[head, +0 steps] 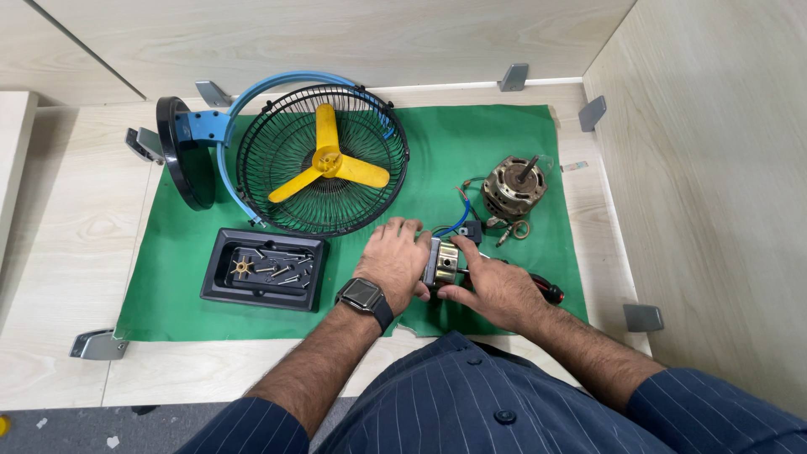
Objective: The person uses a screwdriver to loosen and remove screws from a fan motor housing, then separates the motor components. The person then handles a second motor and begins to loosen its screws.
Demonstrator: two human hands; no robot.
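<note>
Here both your hands close on a small metal gearbox block (pixel 445 262) at the front of the green mat (pixel 185 286).

Your left hand (pixel 393 259) grips its left side, your right hand (pixel 496 288) pinches its right edge, over a red-handled tool (pixel 551 292). The bare motor (pixel 513 187) sits just behind; black parts tray (pixel 220 292) and fan guard with yellow blade (pixel 324 161) lie left.

green mat (pixel 471 143) on wood table (pixel 67 244)
</note>
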